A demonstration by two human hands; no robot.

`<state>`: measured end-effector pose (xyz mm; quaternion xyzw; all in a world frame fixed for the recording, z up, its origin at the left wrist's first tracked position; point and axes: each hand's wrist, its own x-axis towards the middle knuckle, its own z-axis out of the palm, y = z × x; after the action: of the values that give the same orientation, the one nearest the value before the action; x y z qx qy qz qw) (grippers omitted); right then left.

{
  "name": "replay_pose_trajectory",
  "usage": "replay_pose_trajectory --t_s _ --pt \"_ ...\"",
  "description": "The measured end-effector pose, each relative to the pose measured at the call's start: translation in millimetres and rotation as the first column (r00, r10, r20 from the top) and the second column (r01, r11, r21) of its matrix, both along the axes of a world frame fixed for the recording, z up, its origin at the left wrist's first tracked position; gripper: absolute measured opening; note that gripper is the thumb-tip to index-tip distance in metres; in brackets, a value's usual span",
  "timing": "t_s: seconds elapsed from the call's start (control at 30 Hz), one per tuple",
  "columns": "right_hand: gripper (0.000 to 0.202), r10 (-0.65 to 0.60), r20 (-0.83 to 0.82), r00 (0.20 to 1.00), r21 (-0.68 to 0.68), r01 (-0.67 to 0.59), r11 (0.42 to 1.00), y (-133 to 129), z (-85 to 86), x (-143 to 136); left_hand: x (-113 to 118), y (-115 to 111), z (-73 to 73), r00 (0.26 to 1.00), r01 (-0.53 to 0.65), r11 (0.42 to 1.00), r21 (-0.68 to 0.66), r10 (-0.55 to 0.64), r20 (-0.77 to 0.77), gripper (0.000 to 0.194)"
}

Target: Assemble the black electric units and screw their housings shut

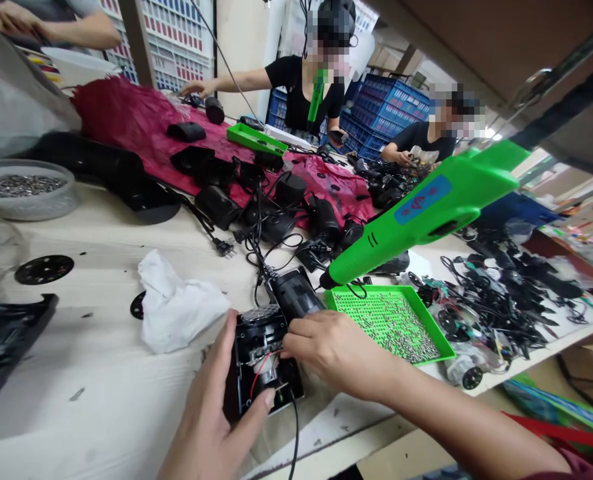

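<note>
On the white table point(111, 393), the left hand point(211, 407) clamps the open black housing point(245, 348) at near centre, seemingly for steadiness, while the right hand point(329, 343) meets its red wire point(257, 373), whether pinching I cannot tell.

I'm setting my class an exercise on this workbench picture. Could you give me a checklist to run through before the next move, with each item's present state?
1. Black housing steadied: ok; the left hand cups it, thumb at its near edge.
2. Red wire clear of the rim all along: cannot tell; the right hand hides one end.
3. Screws close by: ok; many lie in the green tray beyond the right hand.
4. Green power screwdriver in hand: not ok; it hangs over the tray, held by neither hand.
5. Bench around the housing uncluttered: not ok; a crumpled white cloth lies close beside it.
</note>
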<state>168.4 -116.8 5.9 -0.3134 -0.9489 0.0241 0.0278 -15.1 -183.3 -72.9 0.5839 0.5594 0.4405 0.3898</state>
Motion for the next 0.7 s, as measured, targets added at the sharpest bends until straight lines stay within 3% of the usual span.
replay_pose_trajectory --t_s 0.37,0.7 --pt "0.013 -0.027 -0.069 0.997 0.021 0.029 0.999 -1.8 -16.0 5.0 0.8 1.4 -3.2 1.000 0.002 0.999 0.034 -0.002 -0.002 0.072" --pt "0.021 -0.057 -0.014 0.998 0.121 0.058 0.991 -3.0 -12.0 2.0 -0.5 3.0 -4.4 0.997 0.007 1.000 -0.025 -0.005 0.078 0.074"
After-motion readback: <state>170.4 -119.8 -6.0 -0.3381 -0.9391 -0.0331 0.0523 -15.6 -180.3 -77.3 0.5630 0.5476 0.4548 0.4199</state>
